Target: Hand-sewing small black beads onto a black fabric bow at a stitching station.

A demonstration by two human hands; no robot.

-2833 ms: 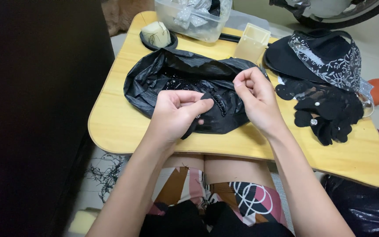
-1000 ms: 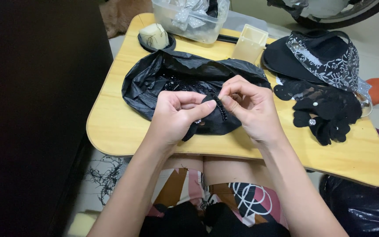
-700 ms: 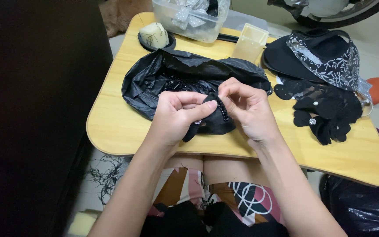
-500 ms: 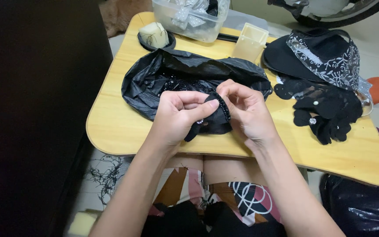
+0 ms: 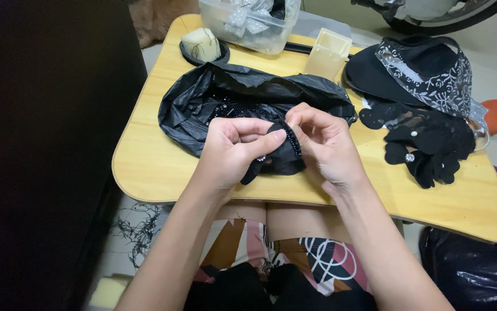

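My left hand (image 5: pixel 234 147) pinches a small black fabric piece (image 5: pixel 280 158) edged with dark beads, thumb and fingers closed on it. My right hand (image 5: pixel 323 144) meets it from the right, fingertips pinched at the beaded edge. Both hands hover over the near side of a crumpled black plastic bag (image 5: pixel 225 95) that lies open on a light wooden lap table (image 5: pixel 145 167); beaded bits show inside the bag.
A pile of black fabric flowers with small gems (image 5: pixel 427 141) lies at the right, beside a black hat with silver lace (image 5: pixel 415 69). At the back stand a clear plastic tub (image 5: pixel 248 26), a small yellowish box (image 5: pixel 328 53) and a black dish holding a pale lump (image 5: pixel 202 46).
My hands have come together from apart; the right hand has moved left onto the black piece held by the left hand, and both shifted slightly along its beaded edge.
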